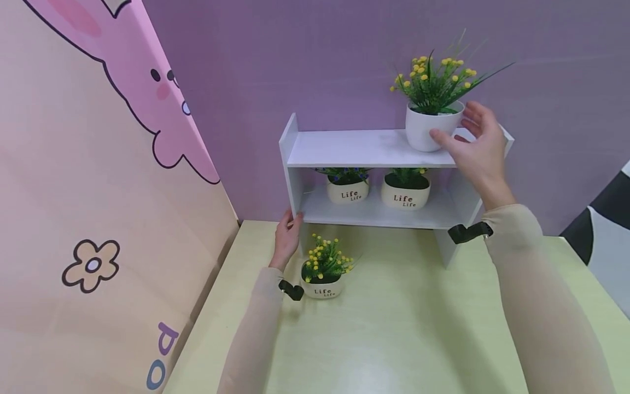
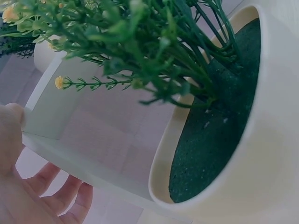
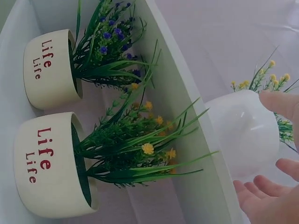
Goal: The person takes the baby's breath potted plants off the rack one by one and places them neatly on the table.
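Observation:
On the right end of the shelf's upper board stands a plain white pot [image 1: 427,130] with yellow flowers and long green blades. My right hand [image 1: 479,148] holds its right side, thumb across the front and fingers at the far side; in the right wrist view the thumb lies against the white pot [image 3: 247,133]. My left hand [image 1: 287,239] grips the lower left side panel of the white shelf [image 1: 359,149], with its fingers [image 2: 77,200] curled beneath the panel. In front of that panel, a cream "Life" pot [image 1: 322,290] with yellow flowers stands on the table.
Two cream "Life" pots stand on the lower board: a blue-flowered pot [image 1: 348,192] on the left and a yellow-flowered pot [image 1: 405,198] on the right. The shelf stands on a pale wooden table [image 1: 374,328] against a purple wall [image 1: 236,109]. A decorated panel [image 1: 93,208] borders the left.

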`<state>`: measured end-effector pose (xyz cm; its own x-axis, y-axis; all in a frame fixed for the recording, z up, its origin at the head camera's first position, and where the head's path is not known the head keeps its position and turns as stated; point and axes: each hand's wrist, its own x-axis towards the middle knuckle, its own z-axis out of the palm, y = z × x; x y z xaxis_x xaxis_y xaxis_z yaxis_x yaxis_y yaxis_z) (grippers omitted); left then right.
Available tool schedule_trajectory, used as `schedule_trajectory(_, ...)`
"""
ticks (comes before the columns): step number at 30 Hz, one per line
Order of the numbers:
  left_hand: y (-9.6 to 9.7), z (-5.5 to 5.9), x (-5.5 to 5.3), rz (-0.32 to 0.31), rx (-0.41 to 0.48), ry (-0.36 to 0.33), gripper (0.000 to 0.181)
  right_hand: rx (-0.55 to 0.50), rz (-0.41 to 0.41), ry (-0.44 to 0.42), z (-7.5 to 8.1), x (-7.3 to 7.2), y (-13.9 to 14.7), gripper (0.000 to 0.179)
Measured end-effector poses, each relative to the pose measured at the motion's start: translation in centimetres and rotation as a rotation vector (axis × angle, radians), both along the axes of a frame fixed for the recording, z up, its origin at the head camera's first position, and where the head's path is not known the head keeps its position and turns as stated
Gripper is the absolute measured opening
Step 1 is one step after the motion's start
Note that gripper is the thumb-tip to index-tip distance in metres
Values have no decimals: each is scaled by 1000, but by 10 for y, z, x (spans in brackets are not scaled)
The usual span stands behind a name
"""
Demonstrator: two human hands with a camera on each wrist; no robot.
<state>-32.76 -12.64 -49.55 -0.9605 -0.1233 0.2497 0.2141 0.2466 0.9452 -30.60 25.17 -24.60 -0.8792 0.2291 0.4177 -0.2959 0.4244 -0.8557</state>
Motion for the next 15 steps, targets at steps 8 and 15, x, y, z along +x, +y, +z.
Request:
schedule_trajectory(8, 0, -1, 1, -4, 1, -5, 56, -14, 30, -67, 0, -10, 2, 100)
schedule_trajectory(15, -1, 0, 0, -2, 3, -4, 56, 25, 16, -110, 4, -18, 1, 105)
